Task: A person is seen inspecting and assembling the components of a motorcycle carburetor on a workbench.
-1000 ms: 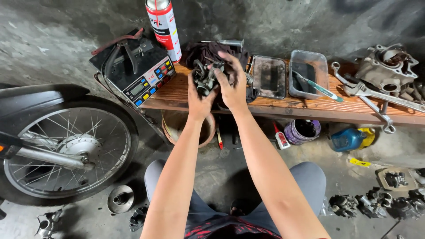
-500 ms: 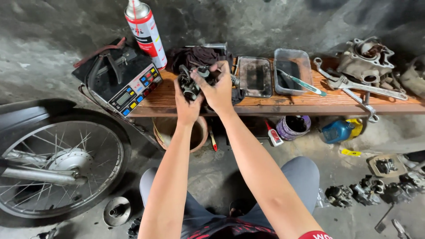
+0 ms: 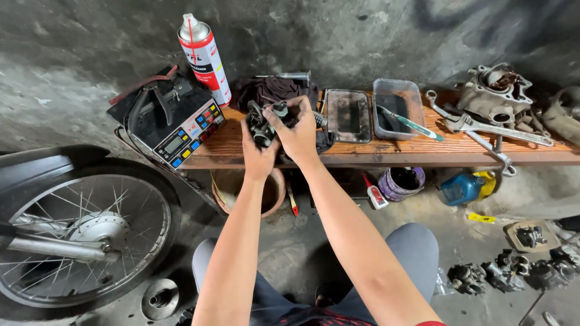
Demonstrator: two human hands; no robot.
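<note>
While both my hands grip the carburetor (image 3: pixel 263 124) above the wooden bench (image 3: pixel 386 151), left hand (image 3: pixel 258 154) cups underneath, right hand (image 3: pixel 299 136) fingers pinch its top (mid-inspection, I'd say); next needs steady turning.

A small, dark, greasy metal carburetor (image 3: pixel 264 122) sits tilted above the wooden bench's (image 3: pixel 386 152) front edge.

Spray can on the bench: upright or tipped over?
Upright. The spray can stands on its base at the back of the wooden bench, nozzle at the top, leaning only by camera angle.
</note>
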